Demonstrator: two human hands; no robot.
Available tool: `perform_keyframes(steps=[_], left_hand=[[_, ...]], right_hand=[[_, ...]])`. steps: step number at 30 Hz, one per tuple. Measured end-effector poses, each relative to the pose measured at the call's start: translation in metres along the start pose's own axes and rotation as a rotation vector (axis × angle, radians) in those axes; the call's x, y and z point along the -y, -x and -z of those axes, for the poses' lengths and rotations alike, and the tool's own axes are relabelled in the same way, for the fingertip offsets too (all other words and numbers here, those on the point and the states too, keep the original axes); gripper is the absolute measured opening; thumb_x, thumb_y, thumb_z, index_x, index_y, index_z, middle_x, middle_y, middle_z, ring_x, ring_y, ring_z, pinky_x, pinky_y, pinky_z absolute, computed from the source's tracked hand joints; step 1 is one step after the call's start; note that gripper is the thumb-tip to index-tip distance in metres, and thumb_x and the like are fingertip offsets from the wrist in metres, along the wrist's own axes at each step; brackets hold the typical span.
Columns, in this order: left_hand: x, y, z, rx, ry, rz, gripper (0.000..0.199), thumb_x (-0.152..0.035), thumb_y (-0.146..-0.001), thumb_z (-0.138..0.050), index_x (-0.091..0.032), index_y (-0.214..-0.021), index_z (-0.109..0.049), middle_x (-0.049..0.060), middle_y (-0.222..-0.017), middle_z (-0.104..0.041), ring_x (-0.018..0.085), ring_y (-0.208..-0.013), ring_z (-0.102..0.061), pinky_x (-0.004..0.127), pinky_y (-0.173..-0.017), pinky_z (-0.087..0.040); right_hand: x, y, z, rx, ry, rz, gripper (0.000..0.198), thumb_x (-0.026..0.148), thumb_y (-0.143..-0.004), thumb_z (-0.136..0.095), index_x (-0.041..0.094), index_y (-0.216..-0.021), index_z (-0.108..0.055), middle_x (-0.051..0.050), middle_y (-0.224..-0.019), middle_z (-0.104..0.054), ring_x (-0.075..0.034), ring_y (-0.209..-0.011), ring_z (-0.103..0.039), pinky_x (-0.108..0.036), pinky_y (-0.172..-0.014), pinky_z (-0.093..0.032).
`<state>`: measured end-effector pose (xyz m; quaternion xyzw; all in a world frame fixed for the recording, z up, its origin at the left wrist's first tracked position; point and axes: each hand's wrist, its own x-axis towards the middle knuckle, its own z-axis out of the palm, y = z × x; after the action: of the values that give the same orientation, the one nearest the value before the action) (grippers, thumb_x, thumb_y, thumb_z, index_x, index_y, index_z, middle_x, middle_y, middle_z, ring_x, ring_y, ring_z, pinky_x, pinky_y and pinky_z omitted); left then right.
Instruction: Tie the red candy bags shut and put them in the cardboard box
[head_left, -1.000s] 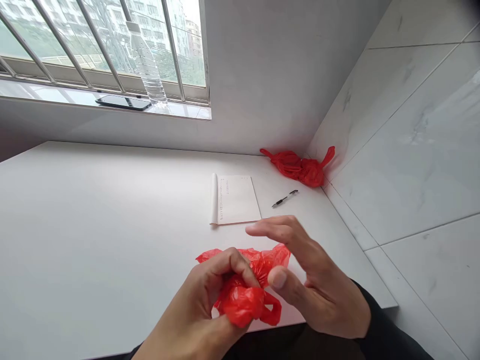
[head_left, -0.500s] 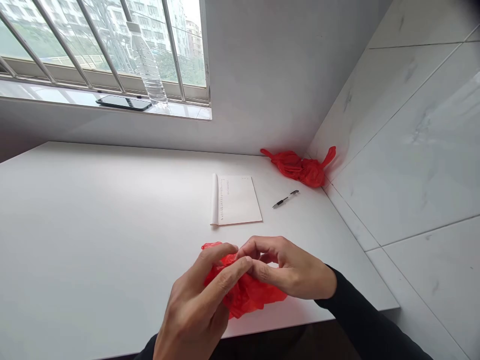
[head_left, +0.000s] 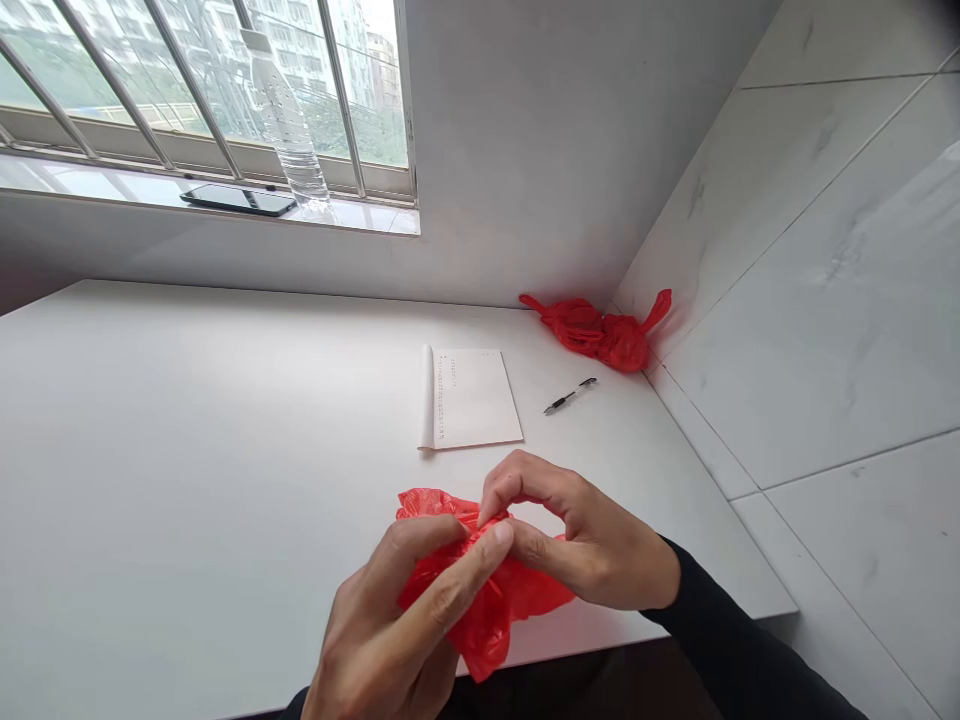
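Note:
A crumpled red plastic bag (head_left: 484,635) is held between both hands over the front edge of the white table (head_left: 225,450). My left hand (head_left: 401,620) grips it from the left, thumb and fingers closed on the gathered film. From the right, my right hand (head_left: 570,525) pinches the bag's bunched top between thumb and forefinger, close to the left fingertips. Part of the bag spreads out beyond the left fingers, and another part hangs below. Whether anything is inside the bag, I cannot tell.
Beyond the hands lies an open notepad (head_left: 476,400) with writing on it, and a pen (head_left: 570,396) to its right. A second red bag (head_left: 592,330) sits in the corner by the tiled wall. On the windowsill are a phone (head_left: 238,200) and a water bottle (head_left: 289,125).
The bag has shifted in my hands: more film fans out at its upper left and its lower part hangs further down. My right forefinger has risen slightly and bent over the gathered top.

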<state>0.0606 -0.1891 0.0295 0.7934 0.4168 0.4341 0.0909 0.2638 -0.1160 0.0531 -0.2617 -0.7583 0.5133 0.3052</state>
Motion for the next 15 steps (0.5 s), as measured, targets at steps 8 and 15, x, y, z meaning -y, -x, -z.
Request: perform_keyframes(steps=[8,15], left_hand=[[0.008,0.002,-0.001,0.088,0.023,-0.023,0.065,-0.009,-0.098,-0.044,-0.025,-0.159,-0.031,0.007,-0.122,-0.067,0.013,-0.099,-0.065,0.019,-0.078,-0.054],[0.006,0.011,0.003,0.034,-0.195,-0.021,0.057,-0.010,-0.099,-0.047,-0.016,-0.155,-0.041,0.012,-0.145,-0.048,0.027,-0.140,-0.040,0.036,-0.117,-0.037]], right_hand=[[0.002,0.010,-0.011,-0.154,0.074,0.082,0.014,0.013,-0.092,-0.062,0.022,-0.103,-0.062,0.000,-0.093,-0.061,-0.013,-0.086,-0.058,-0.030,-0.080,-0.049],[-0.001,0.013,-0.001,-0.136,0.071,-0.046,0.007,0.026,-0.095,-0.067,0.024,-0.102,-0.070,0.001,-0.091,-0.064,-0.013,-0.084,-0.056,-0.030,-0.082,-0.047]])
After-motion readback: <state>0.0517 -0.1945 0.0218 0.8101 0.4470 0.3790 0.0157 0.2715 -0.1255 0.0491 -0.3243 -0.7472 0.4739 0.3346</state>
